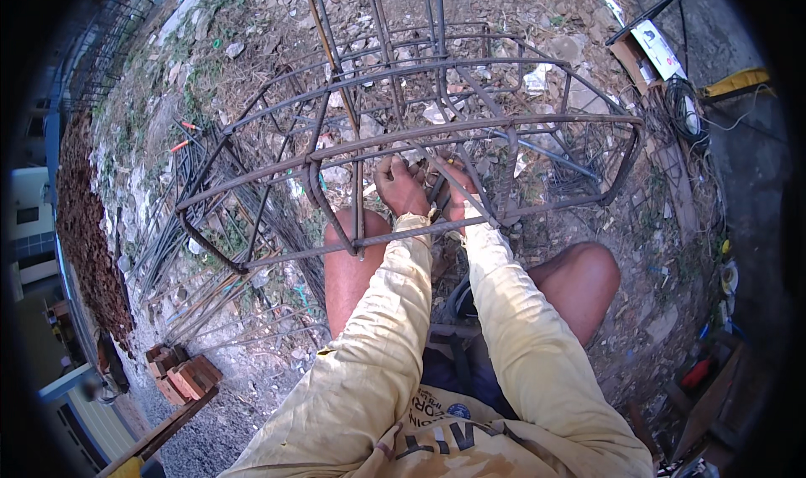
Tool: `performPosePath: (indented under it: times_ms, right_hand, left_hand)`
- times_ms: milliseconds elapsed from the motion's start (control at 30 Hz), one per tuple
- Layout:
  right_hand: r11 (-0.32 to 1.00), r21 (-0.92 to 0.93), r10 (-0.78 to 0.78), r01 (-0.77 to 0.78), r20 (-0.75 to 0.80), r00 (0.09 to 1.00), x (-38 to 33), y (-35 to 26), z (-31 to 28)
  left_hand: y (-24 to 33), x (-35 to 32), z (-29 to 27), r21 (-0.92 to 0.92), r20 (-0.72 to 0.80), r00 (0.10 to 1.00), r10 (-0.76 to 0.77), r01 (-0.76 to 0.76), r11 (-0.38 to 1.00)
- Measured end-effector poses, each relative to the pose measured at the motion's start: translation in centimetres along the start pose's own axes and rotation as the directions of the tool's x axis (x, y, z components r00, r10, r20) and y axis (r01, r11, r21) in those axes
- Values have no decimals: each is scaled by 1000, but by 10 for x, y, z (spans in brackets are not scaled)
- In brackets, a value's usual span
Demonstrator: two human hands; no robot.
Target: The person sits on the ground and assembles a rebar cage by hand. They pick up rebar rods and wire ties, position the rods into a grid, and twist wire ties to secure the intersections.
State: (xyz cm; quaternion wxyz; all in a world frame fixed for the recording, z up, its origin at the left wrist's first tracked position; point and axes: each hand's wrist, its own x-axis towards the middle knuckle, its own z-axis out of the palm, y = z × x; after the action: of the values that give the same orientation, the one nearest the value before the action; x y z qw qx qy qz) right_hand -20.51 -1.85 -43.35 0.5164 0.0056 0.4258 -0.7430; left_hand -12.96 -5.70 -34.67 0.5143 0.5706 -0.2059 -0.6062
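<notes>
A rebar cage (470,128) of rusty brown bars and bent stirrups stretches across the space before me. Both my hands reach in under its near bars, close together. My left hand (403,187) is closed, fingers curled and thumb up against them at a bar; what it grips is hidden. Just beside it, my right hand (454,182) is also closed, its fingers bent near a slanting bar. Something dark and narrow (438,194) shows between the two hands, too unclear to name.
Loose cut rods and wire (197,184) lie at the left. Red bricks (186,377) are stacked at the lower left. Upright bars (382,20) rise from the cage's far side. A coil of black cable (684,108) lies at the right. Rubble covers the ground.
</notes>
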Motion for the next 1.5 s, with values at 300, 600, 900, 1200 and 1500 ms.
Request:
performPosePath:
  times_ms: [300, 600, 900, 1200, 1500]
  right_hand:
    - [997, 22, 66, -73, 231, 971, 9, 15, -13]
    - [987, 49, 135, -152, 262, 956, 7, 12, -11]
    - [986, 36, 149, -165, 277, 949, 14, 11, -13]
    - [991, -9, 128, -131, 302, 945, 17, 26, -14]
    - [985, -122, -71, 118, 338, 939, 36, 48, -20]
  left_hand:
    - [-30, 10, -22, 533, 133, 931, 340, -357, 767]
    - [-9, -16, -34, 709, 369, 906, 206, -418, 567]
    - [8, -18, -5, 540, 246, 902, 356, -432, 722]
    - [-9, 9, -11, 592, 361, 824, 436, -564, 576]
    - [-22, 15, -9, 437, 342, 893, 294, -428, 791]
